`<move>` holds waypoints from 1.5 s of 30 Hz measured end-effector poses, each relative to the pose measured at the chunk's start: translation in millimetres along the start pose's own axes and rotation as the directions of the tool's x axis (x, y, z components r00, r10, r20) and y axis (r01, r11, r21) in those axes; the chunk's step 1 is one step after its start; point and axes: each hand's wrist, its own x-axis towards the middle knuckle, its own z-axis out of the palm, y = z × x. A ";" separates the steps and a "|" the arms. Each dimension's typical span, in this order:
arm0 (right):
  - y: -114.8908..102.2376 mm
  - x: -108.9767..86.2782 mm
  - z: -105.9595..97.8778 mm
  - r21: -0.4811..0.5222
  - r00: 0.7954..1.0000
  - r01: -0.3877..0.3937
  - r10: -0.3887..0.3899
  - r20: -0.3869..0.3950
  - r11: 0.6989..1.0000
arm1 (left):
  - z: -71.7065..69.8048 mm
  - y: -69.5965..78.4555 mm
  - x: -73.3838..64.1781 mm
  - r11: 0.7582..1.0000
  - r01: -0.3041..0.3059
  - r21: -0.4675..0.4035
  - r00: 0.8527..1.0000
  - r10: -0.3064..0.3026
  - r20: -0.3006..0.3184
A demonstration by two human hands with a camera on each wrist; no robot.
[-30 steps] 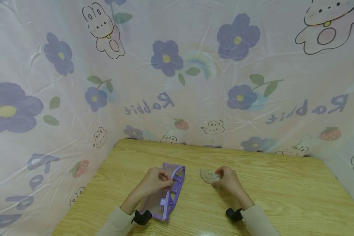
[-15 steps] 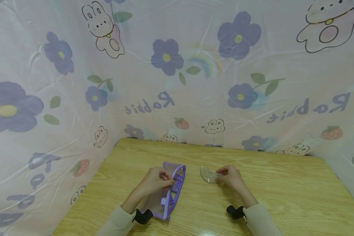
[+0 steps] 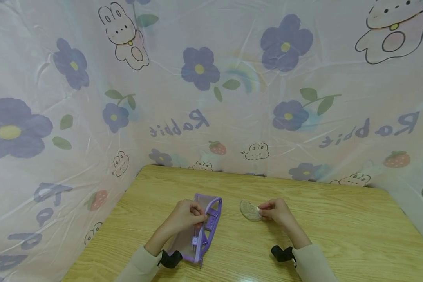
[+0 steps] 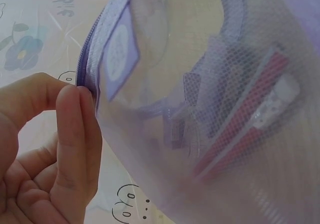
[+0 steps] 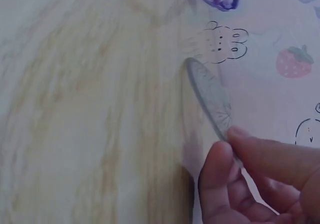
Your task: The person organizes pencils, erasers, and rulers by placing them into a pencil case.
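Between thumb and fingers, my right hand (image 3: 276,211) pinches one end of a clear half-round protractor (image 3: 249,210), held to the right of the pencil case. The right wrist view shows the protractor (image 5: 212,94) tilted nearly edge-on. My left hand (image 3: 188,215) pinches the zipper edge of a purple-trimmed mesh pencil case (image 3: 187,246), whose mouth gapes toward the right. Through the mesh in the left wrist view, red sticks (image 4: 245,109), one with a white end, and some purple pieces show inside the pencil case (image 4: 165,179).
The wood-grain table (image 3: 338,227) lies under both hands. A curtain (image 3: 232,98) printed with flowers and rabbits hangs behind it and at the sides. Black camera mounts (image 3: 170,259) are strapped at both wrists.
My right hand has shifted slightly to the right and changed its hold on the protractor, now pinching it by its near right end. The left hand and pencil case have stayed put.
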 end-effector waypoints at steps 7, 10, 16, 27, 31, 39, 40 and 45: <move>0.3 -0.7 -1.8 0.048 0.999 -0.047 0.047 0.000 0.998 | 0.3 0.9 -0.5 1.000 0.004 -0.010 1.000 -0.004 0.001; -0.4 -2.1 -2.4 0.081 0.999 -0.051 0.051 0.009 0.995 | 0.3 0.7 -0.5 1.000 -0.003 -0.003 1.000 0.003 0.000; 1.5 -3.5 -2.5 0.121 0.999 -0.042 0.040 0.014 0.992 | 0.4 1.3 -1.1 1.000 -0.002 0.009 1.000 0.002 -0.006; -2.1 -6.4 -0.2 0.186 0.997 -0.069 0.064 0.034 0.980 | 0.0 0.1 -1.6 1.000 0.002 -0.005 1.000 -0.002 -0.002; 0.7 -7.0 -0.7 0.265 0.996 -0.050 0.027 0.087 0.963 | -0.1 -1.2 -0.9 1.000 -0.003 -0.014 1.000 0.003 0.003; 3.1 -7.3 5.1 0.288 0.991 -0.061 0.023 0.133 0.956 | 0.1 -1.5 0.1 1.000 -0.003 0.011 1.000 0.003 0.001; 1.9 -7.4 5.9 0.280 0.990 -0.063 0.024 0.140 0.958 | 0.2 -1.5 0.2 1.000 -0.004 0.015 1.000 0.004 0.000; 0.6 -6.4 10.6 0.292 0.983 -0.080 0.028 0.179 0.953 | 0.0 -2.3 0.6 1.000 -0.011 0.029 1.000 0.011 -0.004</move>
